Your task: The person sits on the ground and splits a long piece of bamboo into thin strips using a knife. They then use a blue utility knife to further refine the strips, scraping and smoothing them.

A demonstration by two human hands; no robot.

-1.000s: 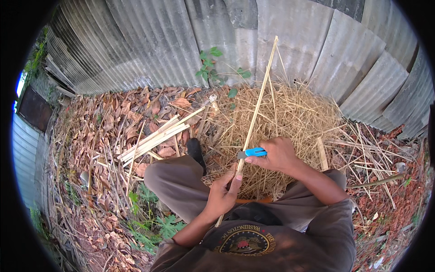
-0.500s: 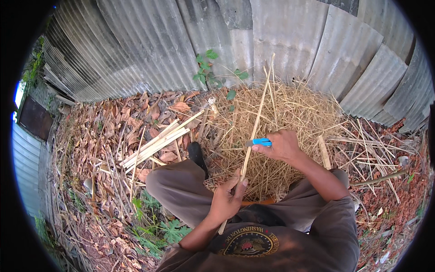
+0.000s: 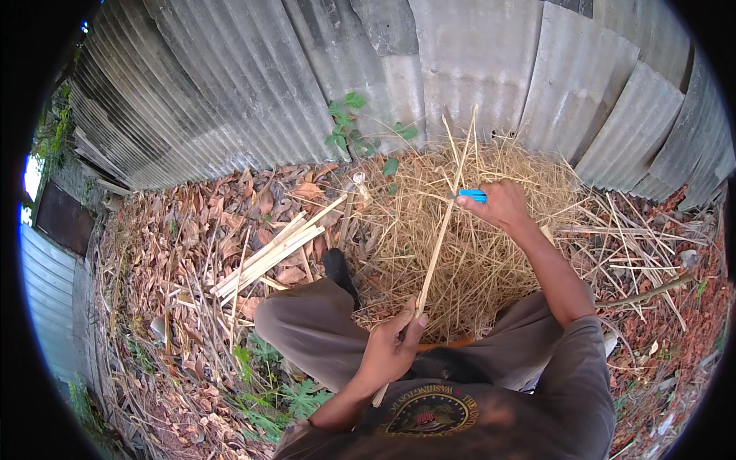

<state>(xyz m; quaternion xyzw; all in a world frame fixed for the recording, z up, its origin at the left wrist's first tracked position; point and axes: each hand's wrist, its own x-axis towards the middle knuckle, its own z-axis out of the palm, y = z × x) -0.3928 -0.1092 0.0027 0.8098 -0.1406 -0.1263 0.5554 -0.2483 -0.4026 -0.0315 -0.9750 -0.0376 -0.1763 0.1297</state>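
- A long thin cane is held by both hands; it runs from the lap upward to the wall, slightly tilted to the right.
- The left hand is closed around the lower part of the cane, thumb on top, just above the knees.
- The right hand is closed on a blue-handled tool, prob. a knife; the blade cannot be seen, so the kind is not sure.
- The tool is pressed to the cane approx. at its middle, the right fingers wrapped together on the handle.
- Above the right hand the cane seems split into thin strips which spread apart near the wall.
- Under the hands a heap of straw is spread, w/ many fine shavings.
- A bundle of pale sticks lies to the left of the straw, on dry leaves, well apart from the hands.
- Grey trousers and a dark shoe are seen at the left knee.
- A corrugated wall stands behind, w/ a small green plant at its foot.
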